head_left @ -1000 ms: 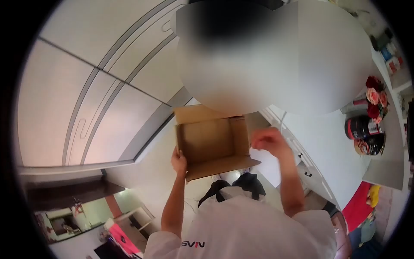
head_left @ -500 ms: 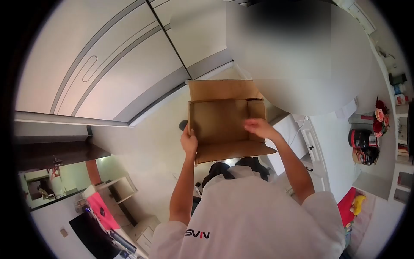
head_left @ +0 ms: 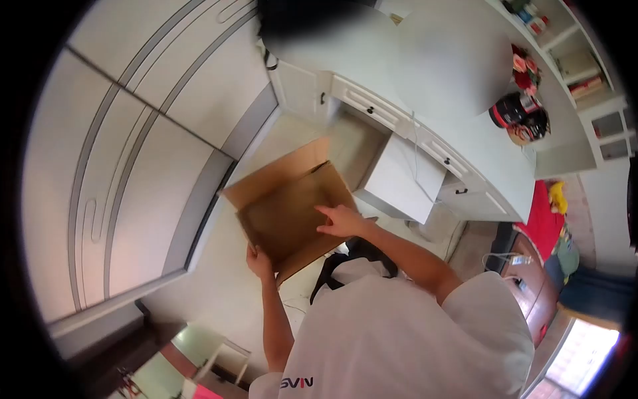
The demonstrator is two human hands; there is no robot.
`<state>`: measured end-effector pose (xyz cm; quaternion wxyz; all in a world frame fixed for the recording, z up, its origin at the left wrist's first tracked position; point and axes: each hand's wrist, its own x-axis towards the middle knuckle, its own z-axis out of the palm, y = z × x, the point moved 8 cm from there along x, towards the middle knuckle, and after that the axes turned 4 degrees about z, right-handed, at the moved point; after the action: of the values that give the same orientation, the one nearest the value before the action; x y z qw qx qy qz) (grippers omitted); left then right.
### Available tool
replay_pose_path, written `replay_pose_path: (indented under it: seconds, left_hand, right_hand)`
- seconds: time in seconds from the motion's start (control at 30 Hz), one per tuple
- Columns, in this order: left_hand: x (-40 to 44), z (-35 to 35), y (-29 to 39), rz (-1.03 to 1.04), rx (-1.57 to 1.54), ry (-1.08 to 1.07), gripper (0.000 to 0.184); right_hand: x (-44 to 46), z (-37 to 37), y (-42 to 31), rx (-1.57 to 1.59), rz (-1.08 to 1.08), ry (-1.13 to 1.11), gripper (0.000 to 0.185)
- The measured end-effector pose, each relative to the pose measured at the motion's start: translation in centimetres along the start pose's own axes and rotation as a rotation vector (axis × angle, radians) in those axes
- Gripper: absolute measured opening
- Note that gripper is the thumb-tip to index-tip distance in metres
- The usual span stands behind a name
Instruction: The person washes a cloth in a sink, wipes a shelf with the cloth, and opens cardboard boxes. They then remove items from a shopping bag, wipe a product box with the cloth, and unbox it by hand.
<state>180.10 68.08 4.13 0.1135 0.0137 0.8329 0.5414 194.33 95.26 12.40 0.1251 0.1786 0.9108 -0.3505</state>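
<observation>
An open cardboard box point(head_left: 286, 213) hangs tilted in front of me, its flaps spread and its brown inside facing up. At its lower left edge, my left hand point(head_left: 259, 261) is closed on the cardboard wall, with the thumb on the near side. Over the right part of the box is my right hand point(head_left: 342, 221), fingers stretched toward the interior and apart, with nothing seen in them. Whether its underside touches the right wall cannot be made out. Part of that wall is hidden behind my right hand and forearm.
White sliding wardrobe doors point(head_left: 153, 199) stand at the left. A white desk with drawers point(head_left: 425, 143) runs along the right, with a white box-like cabinet point(head_left: 405, 176) below. Black jars point(head_left: 512, 112) and flowers point(head_left: 525, 70) are on the desk. A blurred patch covers the top.
The view has swung to the right, showing more of the desk. The box appears lower, further left and turned at an angle. My left hand stays on its edge; my right remains over it.
</observation>
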Motion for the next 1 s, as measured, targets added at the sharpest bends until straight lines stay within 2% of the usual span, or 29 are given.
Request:
replay_pose_path:
  seconds: [0.1, 0.17, 0.2, 0.23, 0.27, 0.3, 0.33, 0.4, 0.43, 0.47, 0.5, 0.53, 0.6, 0.67, 0.7, 0.77, 0.8, 0.83, 0.9, 0.97, 1.0]
  left_hand:
    - [2.0, 0.2, -3.8, -0.041, -0.083, -0.058, 0.031]
    - [1.9, 0.4, -6.8, -0.440, -0.475, 0.050, 0.032]
    - [2.0, -0.2, -6.2, -0.453, -0.391, 0.084, 0.034]
    - [2.9, -1.0, -8.6, -0.442, -0.371, 0.061, 0.034]
    - [4.8, -1.8, -12.2, -0.348, -0.382, 0.004, 0.036]
    - [6.0, -1.4, -11.8, -0.298, -0.378, -0.029, 0.036]
    - [7.1, -1.1, -11.4, -0.247, -0.376, -0.061, 0.037]
    - [6.8, -0.9, -8.4, -0.459, -0.363, 0.014, 0.043]
    - [7.6, -0.4, -8.2, -0.447, -0.347, 0.024, 0.043]
    - [8.4, 0.1, -8.8, -0.473, -0.428, 0.004, 0.047]
    - [9.3, 1.3, -9.6, -0.498, -0.514, -0.016, 0.051]
    - [10.7, 2.1, -10.9, -0.497, -0.488, -0.010, 0.051]
    - [14.3, 4.7, -15.0, -0.487, -0.698, -0.022, 0.058]
    - [15.7, 10.0, -14.8, -0.637, -0.968, -0.011, 0.052]
    - [16.7, 12.2, -15.3, -0.599, -0.665, -0.058, 0.046]
    - [18.6, 16.5, -16.6, -0.554, -0.018, -0.155, 0.036]
    - [18.4, 19.9, -15.9, -0.570, -0.093, 0.081, 0.034]
    - [20.7, 22.6, -18.3, -0.575, -0.076, 0.057, 0.034]
    - [24.9, 27.8, -24.3, -0.572, -0.099, -0.122, 0.027]
    - [26.4, 34.0, -25.6, -0.597, -0.177, -0.099, 0.030]
    - [28.3, 36.3, -27.9, -0.618, -0.138, -0.109, 0.030]
  right_hand:
    - [-2.0, -0.1, 0.6, -0.111, -0.024, 0.079, 0.037]
    - [-4.7, -1.9, 1.8, -0.215, -0.036, 0.221, 0.036]
    - [-5.7, -2.1, 3.5, -0.114, 0.017, 0.168, 0.034]
    - [-6.9, -2.1, 5.5, -0.096, 0.037, 0.185, 0.034]
    - [-8.3, -2.3, 8.6, -0.067, 0.111, 0.317, 0.035]
    - [-9.8, -2.1, 11.8, -0.039, 0.181, 0.446, 0.036]
    - [-11.3, -0.8, 16.1, 0.053, 0.347, 0.489, 0.036]
    - [-14.7, 3.8, 25.3, 0.272, 0.648, 0.478, 0.037]
    - [-16.9, 7.8, 30.8, 0.512, 0.891, 0.487, 0.038]
    - [-18.8, 12.3, 35.9, 0.661, 1.129, 0.389, 0.044]
    - [-20.9, 14.8, 39.2, 0.718, 1.283, 0.403, 0.051]
    - [-22.3, 17.0, 42.6, 0.724, 1.362, 0.435, 0.055]
    - [-24.7, 20.8, 46.6, 0.745, 1.543, 0.462, 0.061]
    - [-25.4, 20.8, 48.5, 0.717, 1.663, 0.515, 0.069]
    - [-25.1, 20.4, 49.7, 0.675, 1.687, 0.562, 0.073]
    - [-24.7, 20.9, 53.3, 0.567, 1.633, 0.825, 0.082]
    - [-24.2, 20.5, 54.5, 0.486, 1.622, 0.887, 0.084]
    - [-23.8, 19.4, 55.4, 0.404, 1.609, 0.949, 0.087]
    - [-22.3, 18.8, 58.0, 0.389, 1.594, 0.985, 0.087]
    - [-21.3, 19.0, 61.5, 0.438, 1.539, 0.812, 0.089]
    - [-21.4, 17.7, 61.3, 0.282, 1.667, 0.747, 0.089]
